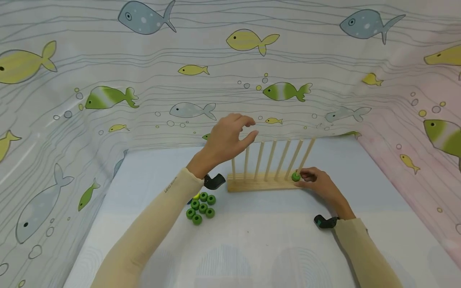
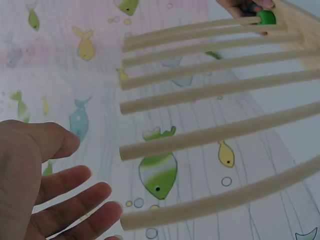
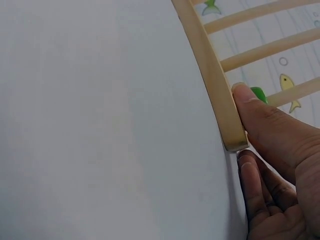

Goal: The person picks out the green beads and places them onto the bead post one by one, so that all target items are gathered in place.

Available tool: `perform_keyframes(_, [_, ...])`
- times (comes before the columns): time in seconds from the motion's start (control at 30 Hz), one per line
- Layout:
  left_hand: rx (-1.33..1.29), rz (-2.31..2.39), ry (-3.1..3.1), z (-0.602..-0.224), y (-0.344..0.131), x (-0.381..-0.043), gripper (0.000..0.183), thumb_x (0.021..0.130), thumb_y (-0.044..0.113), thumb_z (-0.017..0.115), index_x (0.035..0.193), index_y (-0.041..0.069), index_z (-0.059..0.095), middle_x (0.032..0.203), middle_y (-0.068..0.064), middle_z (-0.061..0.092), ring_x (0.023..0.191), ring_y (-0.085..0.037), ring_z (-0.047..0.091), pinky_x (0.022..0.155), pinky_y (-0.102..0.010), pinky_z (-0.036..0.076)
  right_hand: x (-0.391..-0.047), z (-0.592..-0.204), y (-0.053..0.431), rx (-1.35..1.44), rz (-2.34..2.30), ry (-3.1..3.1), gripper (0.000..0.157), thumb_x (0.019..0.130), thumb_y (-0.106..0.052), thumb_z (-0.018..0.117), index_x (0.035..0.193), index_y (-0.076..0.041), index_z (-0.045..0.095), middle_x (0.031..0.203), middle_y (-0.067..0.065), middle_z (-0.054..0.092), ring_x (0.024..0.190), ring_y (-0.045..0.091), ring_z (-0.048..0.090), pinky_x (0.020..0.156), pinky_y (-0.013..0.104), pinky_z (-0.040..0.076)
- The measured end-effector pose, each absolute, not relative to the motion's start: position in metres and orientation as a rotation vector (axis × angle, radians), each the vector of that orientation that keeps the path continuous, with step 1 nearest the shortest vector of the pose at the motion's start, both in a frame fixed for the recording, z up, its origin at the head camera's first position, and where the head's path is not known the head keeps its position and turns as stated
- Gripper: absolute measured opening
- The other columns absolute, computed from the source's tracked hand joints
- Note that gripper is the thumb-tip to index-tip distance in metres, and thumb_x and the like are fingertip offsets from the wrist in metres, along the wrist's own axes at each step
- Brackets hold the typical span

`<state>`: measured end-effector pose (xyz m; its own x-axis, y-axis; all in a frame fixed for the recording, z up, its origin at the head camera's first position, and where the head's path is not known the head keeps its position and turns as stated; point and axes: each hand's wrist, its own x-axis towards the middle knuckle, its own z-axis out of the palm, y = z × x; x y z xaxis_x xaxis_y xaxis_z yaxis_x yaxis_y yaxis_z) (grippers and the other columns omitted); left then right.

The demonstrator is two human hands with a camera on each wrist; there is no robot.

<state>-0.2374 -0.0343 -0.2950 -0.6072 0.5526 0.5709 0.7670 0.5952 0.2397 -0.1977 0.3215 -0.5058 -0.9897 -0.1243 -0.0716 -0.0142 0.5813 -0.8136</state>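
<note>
A wooden rack of upright pegs stands on the table. One green bead sits low on its rightmost peg, against the base. My right hand holds the rack's right end; in the right wrist view the thumb lies on the base beside the bead and the other fingers curl at the base's end. Above the rack's left end hovers my left hand, fingers spread and loosely bent, holding nothing. In the left wrist view its fingertips are close to the free ends of the pegs.
Several green beads lie in a loose group left of the rack's front. A yellow piece and something dark blue show partly behind the left sleeve. Fish-patterned sheets rise around the white table.
</note>
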Motion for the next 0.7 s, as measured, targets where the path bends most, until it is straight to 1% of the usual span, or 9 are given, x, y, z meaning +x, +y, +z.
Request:
perform_keyframes(0.27, [-0.989, -0.689, -2.390, -0.304, -0.069, -0.233, 0.033, 0.097, 0.035, 0.070, 0.115, 0.008, 0.074, 0.109, -0.005, 0.072, 0.089, -0.019, 0.063, 0.077, -0.033, 0.053, -0.197, -0.505, 0.322, -0.095, -1.391, 2.671, 0.069, 0.086, -0.043, 0.083, 0.139, -0.005, 0.060, 0.131, 0.015, 0.060, 0.120, 0.032, 0.058, 0.102, 0.050, 0.046])
perform_keyframes(0.4, [-0.963, -0.696, -2.392, -0.311, -0.084, -0.230, 0.035, 0.097, 0.037, 0.071, 0.116, 0.008, 0.073, 0.112, -0.006, 0.071, 0.088, -0.020, 0.064, 0.076, -0.034, 0.053, -0.197, -0.505, 0.322, -0.092, -1.390, 2.667, 0.071, 0.086, -0.044, 0.083, 0.139, -0.004, 0.059, 0.131, 0.015, 0.060, 0.120, 0.032, 0.057, 0.101, 0.049, 0.046])
perform_keyframes(0.53, [-0.928, -0.707, -2.384, -0.320, -0.096, -0.227, 0.039, 0.096, 0.041, 0.072, 0.116, 0.008, 0.072, 0.114, -0.005, 0.068, 0.085, -0.019, 0.063, 0.072, -0.035, 0.053, -0.197, -0.504, 0.320, -0.093, -1.387, 2.667, 0.070, 0.087, -0.044, 0.083, 0.139, -0.004, 0.059, 0.131, 0.015, 0.060, 0.119, 0.032, 0.057, 0.100, 0.048, 0.047])
perform_keyframes(0.7, [-0.887, -0.718, -2.386, -0.332, -0.110, -0.222, 0.044, 0.093, 0.045, 0.074, 0.118, 0.009, 0.071, 0.114, -0.005, 0.067, 0.083, -0.019, 0.061, 0.069, -0.035, 0.052, -0.196, -0.504, 0.318, -0.096, -1.384, 2.668, 0.070, 0.087, -0.043, 0.083, 0.139, -0.003, 0.059, 0.130, 0.016, 0.060, 0.119, 0.032, 0.058, 0.098, 0.043, 0.049])
